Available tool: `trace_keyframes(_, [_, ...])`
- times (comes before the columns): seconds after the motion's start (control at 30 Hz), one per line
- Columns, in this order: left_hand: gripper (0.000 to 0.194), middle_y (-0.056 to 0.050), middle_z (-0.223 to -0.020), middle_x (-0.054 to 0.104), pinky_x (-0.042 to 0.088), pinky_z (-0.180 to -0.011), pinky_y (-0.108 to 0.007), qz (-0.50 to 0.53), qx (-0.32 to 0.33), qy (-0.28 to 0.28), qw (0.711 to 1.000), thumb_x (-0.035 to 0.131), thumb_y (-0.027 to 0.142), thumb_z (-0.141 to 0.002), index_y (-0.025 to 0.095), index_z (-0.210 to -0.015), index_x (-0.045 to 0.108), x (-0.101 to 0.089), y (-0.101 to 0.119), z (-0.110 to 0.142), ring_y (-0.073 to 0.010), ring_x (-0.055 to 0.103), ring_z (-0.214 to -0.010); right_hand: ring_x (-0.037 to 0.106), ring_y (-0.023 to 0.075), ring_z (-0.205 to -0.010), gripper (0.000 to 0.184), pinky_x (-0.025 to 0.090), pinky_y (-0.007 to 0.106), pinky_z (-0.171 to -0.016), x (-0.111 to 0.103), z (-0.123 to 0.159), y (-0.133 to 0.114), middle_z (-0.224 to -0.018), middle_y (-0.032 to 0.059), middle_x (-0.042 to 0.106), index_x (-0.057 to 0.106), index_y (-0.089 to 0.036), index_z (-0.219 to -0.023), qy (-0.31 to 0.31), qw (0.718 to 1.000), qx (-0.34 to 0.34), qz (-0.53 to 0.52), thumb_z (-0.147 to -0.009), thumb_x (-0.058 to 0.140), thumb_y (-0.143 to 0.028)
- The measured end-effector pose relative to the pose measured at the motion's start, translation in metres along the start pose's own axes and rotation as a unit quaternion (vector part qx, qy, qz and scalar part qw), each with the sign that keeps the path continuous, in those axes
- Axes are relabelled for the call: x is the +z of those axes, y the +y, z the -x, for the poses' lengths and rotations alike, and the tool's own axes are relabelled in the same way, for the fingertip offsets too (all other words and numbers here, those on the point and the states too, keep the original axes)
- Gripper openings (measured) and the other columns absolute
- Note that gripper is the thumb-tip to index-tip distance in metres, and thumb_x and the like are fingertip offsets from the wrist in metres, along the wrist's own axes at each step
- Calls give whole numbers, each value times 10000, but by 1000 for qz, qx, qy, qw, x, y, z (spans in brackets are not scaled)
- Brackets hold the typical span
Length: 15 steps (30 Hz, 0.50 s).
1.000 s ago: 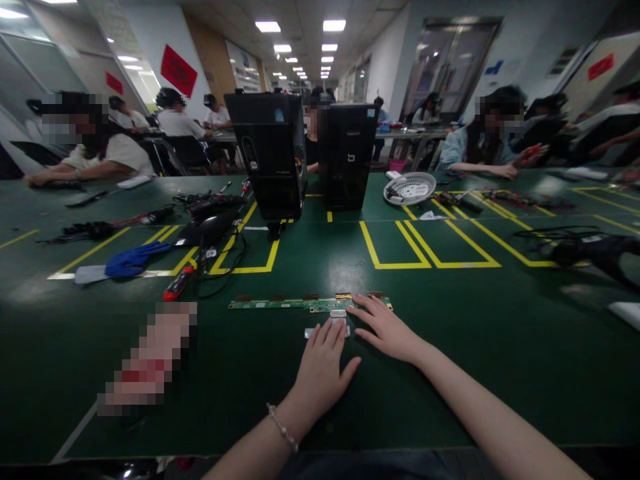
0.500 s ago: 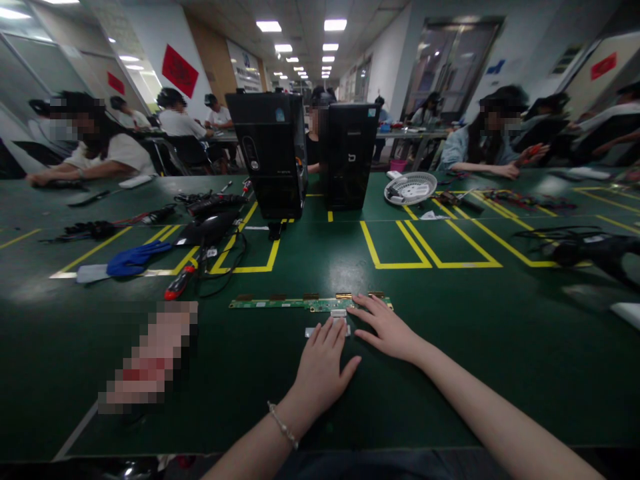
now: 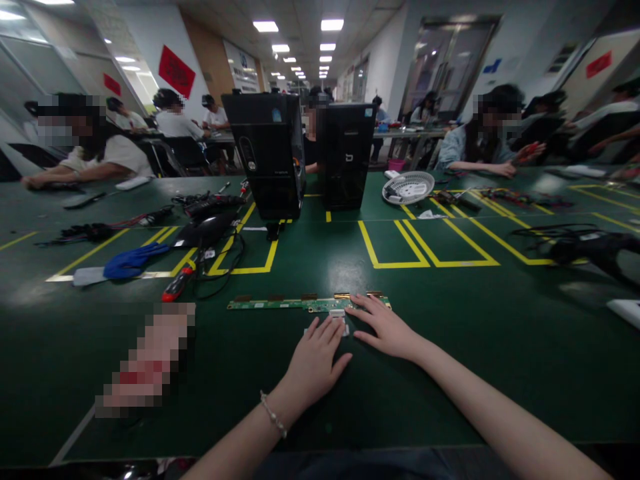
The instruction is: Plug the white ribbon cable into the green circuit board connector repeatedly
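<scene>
A long, narrow green circuit board (image 3: 270, 305) with copper-coloured tabs along its far edge lies on the green table in front of me. My right hand (image 3: 385, 327) rests flat at the board's right end, fingers spread, its fingertips over the board. Just below the board's middle, my left hand (image 3: 317, 353) lies palm down with fingers stretched out. Its fingertips cover part of a small white piece (image 3: 345, 329), which sits beside a white connector (image 3: 337, 313) at the board's near edge. How the two white parts join is hidden under the fingers.
Two black computer towers (image 3: 263, 157) stand at the back. Left lie a screwdriver (image 3: 179, 283), a blue glove (image 3: 135, 260), a black computer mouse (image 3: 207, 230) and cables. A white basket (image 3: 409, 188) and a black cabled device (image 3: 590, 243) are right. A pixelated patch (image 3: 150, 360) hides something. Several people sit around.
My left hand has shifted slightly left, with its thumb drawn lower. The right hand stays in place on the board, and the whole view has moved a little.
</scene>
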<state>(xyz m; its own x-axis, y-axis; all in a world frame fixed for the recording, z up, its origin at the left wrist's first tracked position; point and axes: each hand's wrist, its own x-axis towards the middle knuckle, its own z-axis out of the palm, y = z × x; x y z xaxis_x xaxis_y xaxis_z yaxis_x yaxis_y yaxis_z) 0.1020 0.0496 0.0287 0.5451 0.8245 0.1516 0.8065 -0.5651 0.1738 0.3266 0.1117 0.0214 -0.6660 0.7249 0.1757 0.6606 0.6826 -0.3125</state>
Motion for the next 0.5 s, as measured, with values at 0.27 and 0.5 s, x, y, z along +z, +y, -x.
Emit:
trace_keyframes(0.27, [549,-95,-1472,441,253,-1141,-443,-6,43,-19,999,343,487,-996,149,-1421,426,-5,-13,-1,-234,373,-1367,264,251,-1407,548,229,509,-1148,-1,0,2,-1513,76,333,435,-268,-1418,-5,1000,-5,-6,-922,476,-498])
trace_keyframes(0.5, [527,-94,-1467,448,264,-1134,-461,4,44,-18,999,347,472,-998,168,-1421,427,-6,-14,-2,-237,370,-1368,267,250,-1406,548,236,512,-1145,-4,0,-1,-1511,77,336,435,-268,-1418,-4,1000,-3,-15,-924,471,-501])
